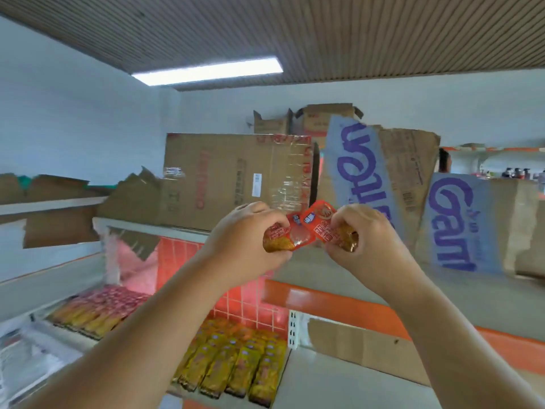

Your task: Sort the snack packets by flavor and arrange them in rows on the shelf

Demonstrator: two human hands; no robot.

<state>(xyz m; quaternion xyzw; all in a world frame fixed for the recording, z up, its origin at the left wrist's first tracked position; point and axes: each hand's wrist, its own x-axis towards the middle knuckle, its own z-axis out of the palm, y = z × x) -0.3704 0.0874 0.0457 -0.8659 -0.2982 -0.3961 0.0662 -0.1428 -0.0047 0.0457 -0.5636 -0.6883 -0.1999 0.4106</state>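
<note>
Packets [236, 361] in rows on shelf [339, 388]

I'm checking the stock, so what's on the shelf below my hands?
Rows of yellow packets, with pink packets further left. Your left forearm hides whatever lies between them.

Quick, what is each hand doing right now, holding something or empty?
Left hand: closed, gripping a red snack packet.
Right hand: closed, gripping a second red packet.
</note>
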